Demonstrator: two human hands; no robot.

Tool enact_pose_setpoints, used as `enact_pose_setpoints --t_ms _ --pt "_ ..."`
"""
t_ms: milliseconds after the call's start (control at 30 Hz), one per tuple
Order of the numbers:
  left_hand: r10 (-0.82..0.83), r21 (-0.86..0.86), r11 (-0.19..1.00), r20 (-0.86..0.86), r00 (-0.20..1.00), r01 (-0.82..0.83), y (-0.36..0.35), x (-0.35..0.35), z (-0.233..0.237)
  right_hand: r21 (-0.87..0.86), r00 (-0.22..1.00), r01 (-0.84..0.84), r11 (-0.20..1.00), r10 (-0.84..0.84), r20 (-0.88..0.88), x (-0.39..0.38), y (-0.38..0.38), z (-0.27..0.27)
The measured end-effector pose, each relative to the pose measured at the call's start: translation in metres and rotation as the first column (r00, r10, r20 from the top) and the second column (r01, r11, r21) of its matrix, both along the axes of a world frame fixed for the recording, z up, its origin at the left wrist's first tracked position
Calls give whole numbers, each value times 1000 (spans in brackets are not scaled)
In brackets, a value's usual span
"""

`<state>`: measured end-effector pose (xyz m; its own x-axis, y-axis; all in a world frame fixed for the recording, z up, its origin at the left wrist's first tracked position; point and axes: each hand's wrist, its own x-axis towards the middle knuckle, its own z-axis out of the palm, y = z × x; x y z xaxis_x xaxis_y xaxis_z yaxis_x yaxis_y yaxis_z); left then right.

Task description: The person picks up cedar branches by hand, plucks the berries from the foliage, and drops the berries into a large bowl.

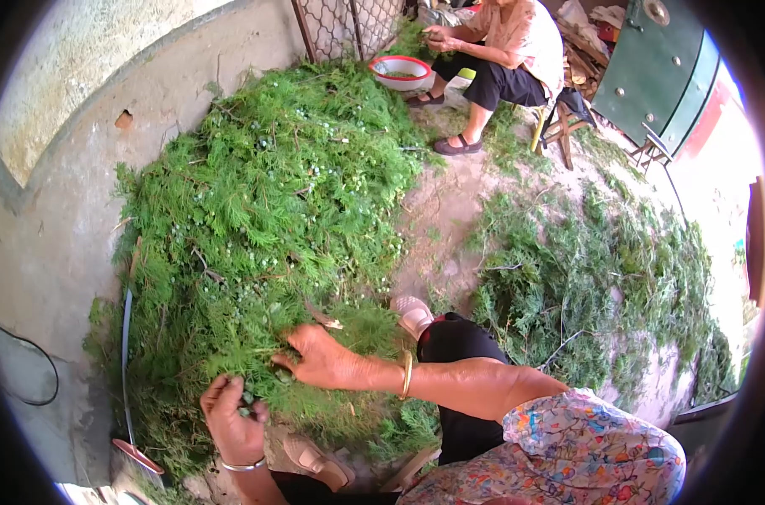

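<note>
My left hand (pixel 235 421), with a silver bracelet at the wrist, is curled at the bottom of the view. Small round bluish-green cones (pixel 247 404) sit between its thumb and fingers. Just up and to the right, my right hand (pixel 325 359) wears a gold bangle, its fingertips bent and slightly blurred. A feathery evergreen sprig (pixel 237 357) extends leftward from those fingertips, also blurred; the exact grip is partly hidden. Both hands are at the near edge of a large heap of cut evergreen branches (pixel 273 194) dotted with similar cones.
Another person (pixel 517 50) sits on a stool at the back, beside a white basin (pixel 399 74) with a red rim. More cut branches (pixel 567 278) spread over the ground at right. A long thin tool (pixel 127 370) leans along the left wall (pixel 71 219). A green metal panel (pixel 660 76) stands back right.
</note>
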<state>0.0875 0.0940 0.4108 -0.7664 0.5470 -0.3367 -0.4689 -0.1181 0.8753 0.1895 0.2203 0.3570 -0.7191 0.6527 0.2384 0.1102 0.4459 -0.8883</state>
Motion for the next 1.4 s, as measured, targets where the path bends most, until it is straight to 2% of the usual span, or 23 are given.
enact_pose_setpoints --t_ms 67,167,200,300,367,400,433,467,533,600,700,800,867,1000,1033,1067,1100,1133,1200,1233,1267,1333,1400 --pt "59 -41 998 58 997 -56 3 0 0 -42 998 -40 998 42 44 -2 -4 -2" --pt "-18 199 980 181 983 -18 -6 -35 -11 -58 988 -75 996 82 134 0 -7 4" --pt "-171 377 922 194 966 87 -6 -43 -9 -58 988 -73 996 80 134 -1 -7 5" --pt "-115 382 923 178 977 39 -4 -49 0 -127 984 -95 987 113 136 -2 -9 6" --pt "-41 248 966 -105 994 66 3 -40 4 -83 981 -115 990 127 146 -2 -11 4" --pt "-41 249 966 -104 994 66 7 -34 6 -83 981 -115 990 127 147 -3 -12 0" --pt "-129 0 991 -280 951 134 11 -27 9 -65 970 -139 988 149 192 -5 -12 -6" --pt "-251 -257 954 -417 873 152 12 -22 10 -49 956 -164 985 171 239 -6 -13 -11" --pt "-403 -312 914 -626 667 260 16 -26 -10 -53 959 -172 984 179 220 -6 -13 -5" --pt "-419 -374 904 -680 602 207 19 -15 -17 -58 963 -178 982 186 197 -4 -12 -4" --pt "-382 -333 920 -639 667 208 21 -12 -20 -32 974 -182 983 184 134 -4 -9 -6" --pt "-426 -423 892 -661 618 161 22 -18 -21 -75 961 -246 966 253 109 -1 -7 5" --pt "-423 -417 894 -669 611 164 23 -15 -18 -133 954 -261 956 276 113 2 -6 14" --pt "-431 -415 891 -644 632 185 25 -15 -18 -120 950 -290 949 301 88 8 -1 18" --pt "-433 -422 888 -640 634 181 28 -15 -20 -193 955 -278 941 293 54 8 2 16" --pt "-406 -374 911 -743 532 172 31 -17 -24 -278 955 -282 918 298 14 6 0 14" --pt "-372 -340 928 -824 427 153 29 -19 -23 -258 957 -235 937 269 104 8 2 26" --pt "-397 -382 916 -815 423 124 28 -17 -24 -243 945 -215 946 264 192 10 5 36" --pt "-406 -366 912 -747 526 185 28 -7 -5 -177 979 -133 975 157 129 0 3 12" --pt "-426 -395 902 -753 502 173 29 -8 -3 -247 988 -114 962 136 74 0 0 9" --pt "-408 -351 911 -703 583 214 29 -7 -3 -317 995 -85 945 100 30 2 -2 14" --pt "-391 -337 918 -695 604 207 26 -10 -2 -279 996 -84 956 73 -52 3 -3 22" --pt "-469 -278 883 -547 694 378 23 -14 2 -236 995 -92 967 78 -65 4 -3 23"
